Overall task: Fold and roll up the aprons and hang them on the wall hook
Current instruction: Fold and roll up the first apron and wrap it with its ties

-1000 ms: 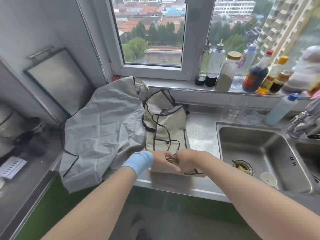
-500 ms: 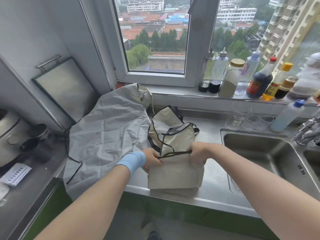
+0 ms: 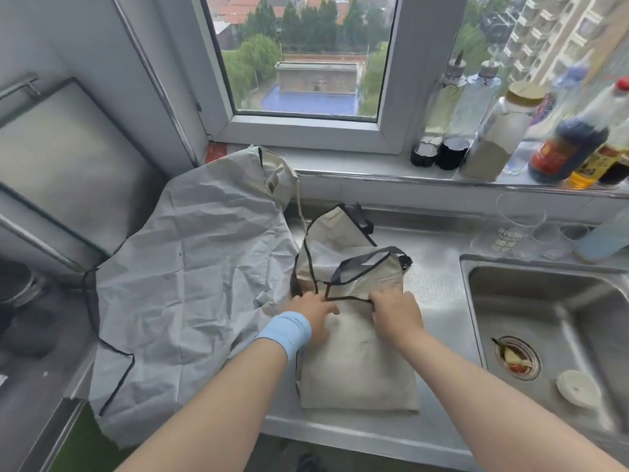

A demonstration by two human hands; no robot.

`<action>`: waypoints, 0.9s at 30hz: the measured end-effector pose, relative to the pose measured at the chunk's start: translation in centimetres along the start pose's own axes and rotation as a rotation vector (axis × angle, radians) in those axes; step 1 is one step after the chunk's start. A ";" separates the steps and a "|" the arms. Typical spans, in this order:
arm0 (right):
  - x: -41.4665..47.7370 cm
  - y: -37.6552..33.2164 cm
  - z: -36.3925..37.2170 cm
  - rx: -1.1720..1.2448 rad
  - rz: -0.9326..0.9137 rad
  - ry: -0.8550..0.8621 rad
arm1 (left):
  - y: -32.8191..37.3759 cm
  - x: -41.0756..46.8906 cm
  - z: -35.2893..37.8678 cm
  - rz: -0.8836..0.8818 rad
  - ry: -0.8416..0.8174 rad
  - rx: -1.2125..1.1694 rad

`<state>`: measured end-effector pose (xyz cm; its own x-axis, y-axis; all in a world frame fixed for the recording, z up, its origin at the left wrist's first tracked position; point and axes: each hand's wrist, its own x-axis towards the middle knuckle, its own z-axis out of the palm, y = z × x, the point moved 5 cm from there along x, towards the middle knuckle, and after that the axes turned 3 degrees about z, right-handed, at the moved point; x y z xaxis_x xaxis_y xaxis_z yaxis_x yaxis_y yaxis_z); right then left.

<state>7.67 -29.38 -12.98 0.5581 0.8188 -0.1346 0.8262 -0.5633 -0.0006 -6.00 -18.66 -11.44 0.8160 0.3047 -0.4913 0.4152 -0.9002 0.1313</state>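
Both hands have moved up from the counter's front edge to the middle of the beige apron [image 3: 357, 369] since a second ago, and a plain folded panel now lies below them. The steel counter [image 3: 439, 294] runs under a window [image 3: 306, 63], with a sink [image 3: 544, 301] set into it on the right. Bottles [image 3: 493, 131] stand in a row on the sill, and a clear glass [image 3: 517, 223] stands just behind the sink. A metal tray [image 3: 61, 165] leans against the wall on the left.

The beige apron lies on the counter between a grey apron [image 3: 190, 284] and the sink. It is folded to a narrow rectangle, its black-trimmed upper part and straps bunched toward the sill. The grey apron is spread out and creased, one corner hanging over the counter front. The left hand [image 3: 311, 313], with a blue wristband [image 3: 286, 332], pinches the left end of the black-trimmed edge with its fingertips together. The right hand [image 3: 396, 313] curls its fingers over the same edge.
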 end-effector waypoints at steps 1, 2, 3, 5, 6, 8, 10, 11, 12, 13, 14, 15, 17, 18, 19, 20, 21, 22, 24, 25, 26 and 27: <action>0.5 0.0 0.9 -0.070 -0.024 -0.061 | -0.5 0.8 0.1 0.004 -0.068 0.039; 1.3 0.2 1.2 -0.115 -0.039 -0.102 | -1.0 1.7 0.0 0.012 -0.098 0.049; 2.0 0.3 1.1 -0.122 -0.048 -0.109 | -1.5 2.5 -0.6 0.006 -0.112 0.016; 3.9 0.8 -0.4 -0.029 -0.026 -0.029 | -2.4 4.0 -2.6 -0.014 -0.091 -0.129; 5.2 1.3 -1.7 0.044 0.006 0.042 | -2.8 5.2 -4.2 -0.011 -0.051 -0.173; 6.8 2.3 -4.3 0.180 0.082 0.175 | -2.8 6.2 -6.8 -0.004 0.057 -0.204; 9.0 3.6 -6.3 0.261 0.178 0.192 | -3.0 8.1 -9.6 0.006 0.167 -0.234; 10.0 4.2 -7.0 0.295 0.220 0.176 | -2.8 9.2 -10.8 0.024 0.207 -0.233; 10.9 4.9 -7.3 0.330 0.256 0.150 | -2.5 10.2 -12.0 0.052 0.238 -0.212; 11.8 5.5 -7.4 0.370 0.283 0.107 | -2.0 11.3 -13.0 0.089 0.257 -0.176; 12.6 6.0 -7.1 0.402 0.298 0.052 | -1.4 12.3 -13.7 0.126 0.262 -0.138; 13.3 6.3 -6.7 0.421 0.301 -0.012 | -0.7 13.2 -14.0 0.149 0.241 -0.102; 14.3 6.5 -5.1 0.411 0.294 -0.179 | 0.5 15.0 -13.8 0.182 0.153 -0.023; 14.7 6.6 -4.1 0.393 0.284 -0.265 | 1.1 16.0 -13.5 0.205 0.109 0.023; 15.0 6.7 -3.3 0.388 0.271 -0.331 | 1.6 17.0 -13.2 0.229 0.080 0.075; 15.2 6.7 -2.5 0.399 0.259 -0.374 | 2.0 17.9 -12.9 0.245 0.048 0.137; 15.7 7.1 -1.6 0.425 0.250 -0.397 | 2.2 19.1 -12.4 0.246 0.014 0.184; 15.8 7.1 -1.2 0.461 0.248 -0.397 | 2.2 19.5 -11.9 0.236 -0.017 0.213; 16.1 7.4 -1.0 0.557 0.255 -0.381 | 1.7 20.3 -11.1 0.170 -0.050 0.237; 16.5 7.7 -1.1 0.602 0.252 -0.371 | 1.5 20.5 -11.1 0.128 -0.054 0.246; 16.9 8.0 -1.3 0.641 0.248 -0.360 | 1.2 20.7 -11.1 0.093 -0.039 0.245; 17.3 8.3 -1.4 0.690 0.253 -0.348 | 0.9 20.8 -11.4 0.062 -0.017 0.234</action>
<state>24.25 -19.72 -13.87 0.5720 0.6399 -0.5132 0.3815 -0.7614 -0.5242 15.95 -9.58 -11.79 0.8290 0.2434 -0.5036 0.2588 -0.9651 -0.0405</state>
